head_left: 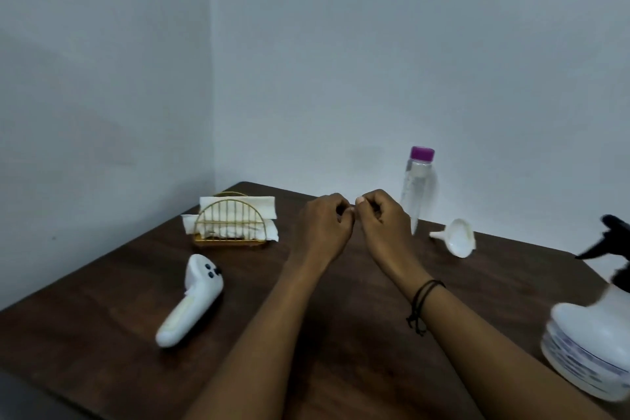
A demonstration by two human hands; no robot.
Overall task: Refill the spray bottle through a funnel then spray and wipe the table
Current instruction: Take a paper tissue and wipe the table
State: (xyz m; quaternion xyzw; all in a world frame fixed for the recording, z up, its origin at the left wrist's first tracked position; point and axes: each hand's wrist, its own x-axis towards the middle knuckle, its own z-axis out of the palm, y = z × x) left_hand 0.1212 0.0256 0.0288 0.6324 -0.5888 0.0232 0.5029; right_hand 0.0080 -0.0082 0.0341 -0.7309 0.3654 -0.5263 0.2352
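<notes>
Two curled hands meet, empty, above the dark tabletop [341, 351].

The left hand [325, 223] and right hand [383, 220] are loosely clenched, fingertips touching, grasping nothing. One spray bottle [595, 327] stands upright near right of them, nozzle pointing left. One funnel [458, 237] lies on its side just right, spout pointing left. One clear bottle [416, 186] stands upright behind the right hand. One napkin holder [230, 223] sits to the left.
</notes>
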